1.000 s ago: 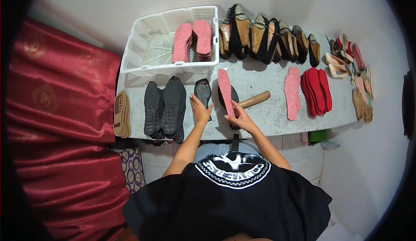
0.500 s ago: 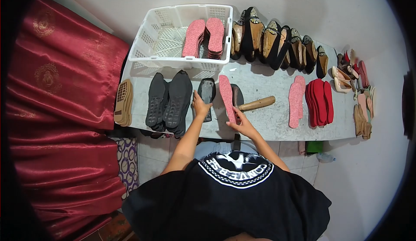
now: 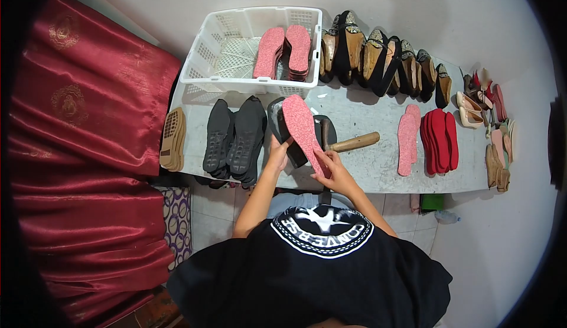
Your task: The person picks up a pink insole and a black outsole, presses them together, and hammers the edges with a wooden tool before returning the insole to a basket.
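My left hand (image 3: 279,154) grips the near left side of a black shoe sole (image 3: 276,115) with a greyish inner face, which is tilted toward the right. In my right hand (image 3: 334,173) is the narrow end of a speckled pink insole (image 3: 300,121). The insole's broad end overlaps the sole in this view and hides part of it. Just right of the insole lies a hammer (image 3: 356,141) with a wooden handle, its head resting over another dark sole (image 3: 329,128).
Grey soles (image 3: 246,133) and tan soles (image 3: 172,139) are stacked at left. Behind stands a white plastic basket (image 3: 227,84) holding pink insoles. Shoes on wooden lasts (image 3: 378,62) line the wall. Pink insoles (image 3: 407,142) and red insoles (image 3: 439,142) lie at right on the table (image 3: 366,174).
The black sole has been raised off the table and tilted by my left hand. My right hand has swung the pink insole leftward, its broad end now over the sole.
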The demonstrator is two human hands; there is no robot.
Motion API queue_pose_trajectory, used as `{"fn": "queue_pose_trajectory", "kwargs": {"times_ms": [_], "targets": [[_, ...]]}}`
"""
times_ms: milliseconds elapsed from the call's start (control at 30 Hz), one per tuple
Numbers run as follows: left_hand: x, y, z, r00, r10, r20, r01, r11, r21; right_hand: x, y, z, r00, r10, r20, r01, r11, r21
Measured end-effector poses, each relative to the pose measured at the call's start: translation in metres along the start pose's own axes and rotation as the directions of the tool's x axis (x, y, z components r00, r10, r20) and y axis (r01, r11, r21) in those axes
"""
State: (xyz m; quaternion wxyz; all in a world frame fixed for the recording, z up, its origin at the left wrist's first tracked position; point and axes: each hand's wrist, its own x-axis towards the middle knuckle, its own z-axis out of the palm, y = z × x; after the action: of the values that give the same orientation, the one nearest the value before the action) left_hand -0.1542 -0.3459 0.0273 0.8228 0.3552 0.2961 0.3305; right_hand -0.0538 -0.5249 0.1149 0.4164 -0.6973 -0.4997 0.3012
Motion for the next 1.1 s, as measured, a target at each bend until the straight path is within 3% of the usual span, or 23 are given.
{"fn": "queue_pose_trajectory", "kwargs": {"times_ms": [33,167,200,300,533,767,933,1033,1100], "targets": [[-0.004,0.005,0.006,1.0,0.024,0.003,-0.024,0.998,-0.06,0.002,-0.005,-0.001,0.999,-0.041,-0.008,0.04,0.998,-0.049],[-0.016,0.036,0.037,0.987,-0.074,0.14,0.119,0.929,-0.35,0.009,-0.012,-0.001,0.996,-0.092,-0.016,0.089,0.989,-0.12],[-0.018,0.039,0.045,0.992,-0.046,0.122,0.079,0.957,-0.279,0.011,-0.012,0.0,0.996,-0.09,-0.012,0.088,0.988,-0.125],[-0.023,0.046,0.052,0.96,0.012,0.279,0.094,0.928,-0.362,0.012,-0.01,0.001,0.995,-0.096,-0.011,0.094,0.986,-0.137],[-0.026,0.045,0.059,0.97,-0.009,0.241,0.073,0.963,-0.258,0.011,-0.012,0.001,0.995,-0.104,-0.011,0.101,0.985,-0.141],[-0.026,0.038,0.064,0.955,-0.04,0.294,0.138,0.937,-0.321,0.007,-0.013,0.002,0.991,-0.128,-0.04,0.121,0.98,-0.156],[-0.033,0.043,0.072,0.965,-0.013,0.263,0.102,0.94,-0.327,0.006,-0.02,0.0,0.989,-0.136,-0.061,0.125,0.98,-0.155],[-0.037,0.05,0.077,0.961,0.005,0.275,0.1,0.925,-0.366,0.006,-0.031,-0.005,0.986,-0.154,-0.06,0.147,0.984,-0.104],[-0.039,0.056,0.081,0.964,0.003,0.267,0.1,0.923,-0.372,0.01,-0.031,-0.007,0.987,-0.11,-0.121,0.117,0.992,0.047]]}}
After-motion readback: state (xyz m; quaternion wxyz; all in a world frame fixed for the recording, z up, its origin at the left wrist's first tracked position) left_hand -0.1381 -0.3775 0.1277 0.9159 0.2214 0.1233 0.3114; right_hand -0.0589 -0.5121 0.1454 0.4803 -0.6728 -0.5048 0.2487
